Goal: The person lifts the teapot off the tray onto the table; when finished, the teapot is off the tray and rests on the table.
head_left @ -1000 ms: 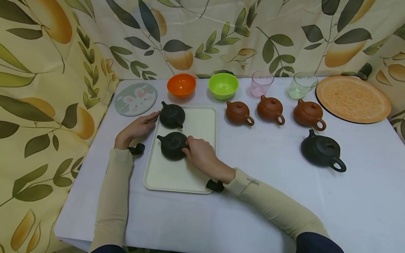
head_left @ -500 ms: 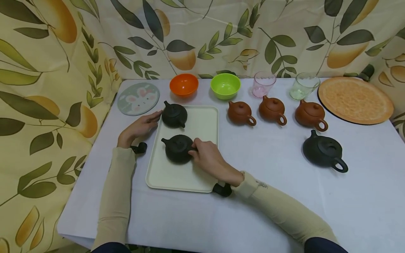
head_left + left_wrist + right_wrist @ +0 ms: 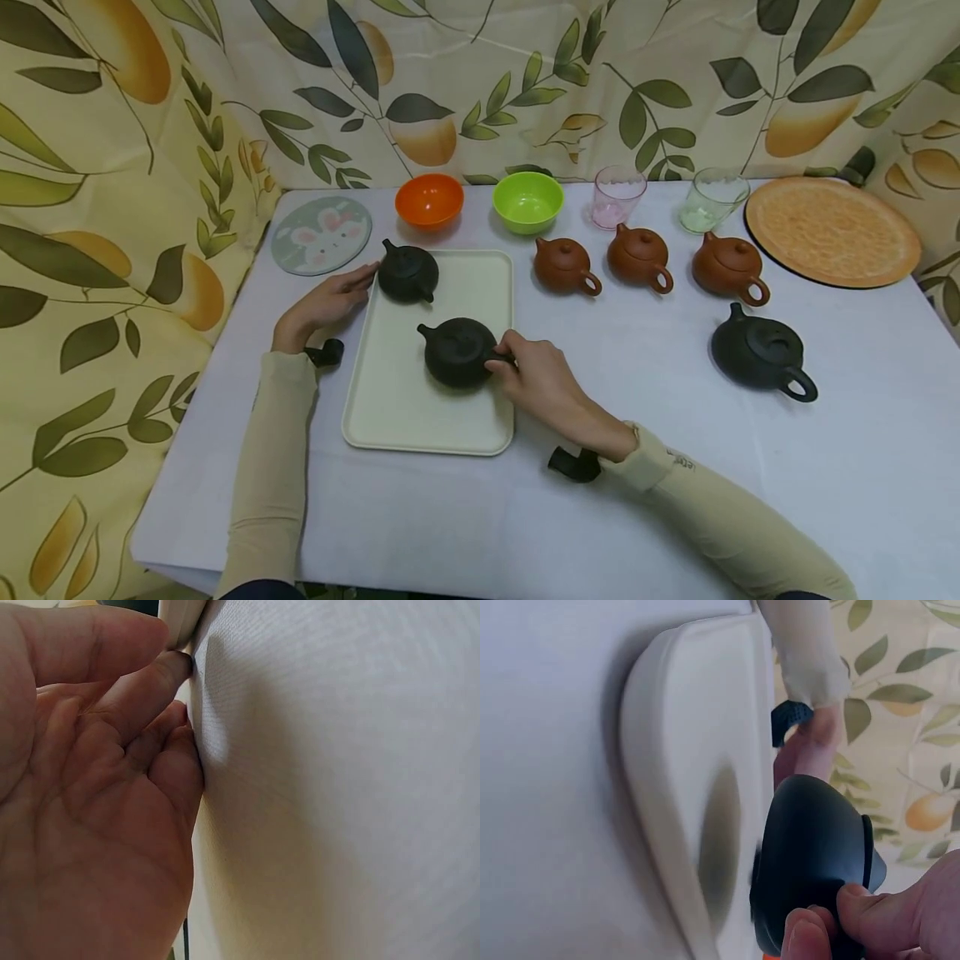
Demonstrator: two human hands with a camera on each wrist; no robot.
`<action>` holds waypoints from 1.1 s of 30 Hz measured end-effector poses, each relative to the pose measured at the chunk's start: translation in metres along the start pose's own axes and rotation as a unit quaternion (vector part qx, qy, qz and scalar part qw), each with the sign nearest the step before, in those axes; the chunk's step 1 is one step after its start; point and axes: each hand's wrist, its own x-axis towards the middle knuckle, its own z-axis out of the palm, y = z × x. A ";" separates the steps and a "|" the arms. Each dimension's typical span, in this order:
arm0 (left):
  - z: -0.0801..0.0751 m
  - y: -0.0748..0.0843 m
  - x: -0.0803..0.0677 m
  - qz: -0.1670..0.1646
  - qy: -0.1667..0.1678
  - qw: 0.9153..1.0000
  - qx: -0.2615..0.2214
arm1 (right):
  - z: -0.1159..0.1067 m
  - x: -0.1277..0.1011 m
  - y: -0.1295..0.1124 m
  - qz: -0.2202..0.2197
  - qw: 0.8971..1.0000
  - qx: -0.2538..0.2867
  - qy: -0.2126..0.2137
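While the right hand point(image 3: 543, 385) pinches the handle of the nearer black teapot point(image 3: 459, 352), that pot sits over the right half of the cream tray point(image 3: 390, 417), its spout pointing left and away and its handle pointing right toward the hand. The long axis of the pot, spout to handle, runs roughly across the tray's short side. In the right wrist view the teapot point(image 3: 810, 862) appears lifted clear of the tray point(image 3: 675, 765), with a shadow under it, though how high I cannot tell. The thumb and a fingertip point(image 3: 870, 911) curl round the handle there.

The left hand point(image 3: 324, 303) lies on the counter point(image 3: 675, 467) at the tray's far left corner, holding nothing. Its fingers are extended, with the tips touching the tray's rim just beside the second black teapot point(image 3: 407, 272), which stands in the tray's far left corner. The left wrist view shows the relaxed fingers point(image 3: 150, 682) against the tray edge. So the right hand is the one on the nearer pot, and the left is well apart from it.

A third black teapot point(image 3: 759, 354) stands on the counter well to the right of the tray, on the right hand's side, its handle toward the person. Three brown teapots point(image 3: 645, 257) stand in a row beyond it.
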 end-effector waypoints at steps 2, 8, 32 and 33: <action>-0.001 0.001 0.000 -0.003 -0.002 1.000 -0.007 | -0.005 -0.003 0.004 0.006 1.000 -0.002 0.008; -0.001 0.005 -0.001 -0.005 -0.005 1.000 -0.010 | -0.017 -0.011 0.017 0.017 0.999 -0.015 0.025; 0.000 -0.002 0.001 0.002 -0.007 1.000 -0.006 | -0.065 -0.054 0.073 0.156 0.983 -0.069 0.064; 0.001 -0.002 0.001 0.001 -0.004 1.000 -0.006 | -0.067 -0.055 0.075 0.157 0.983 -0.070 0.066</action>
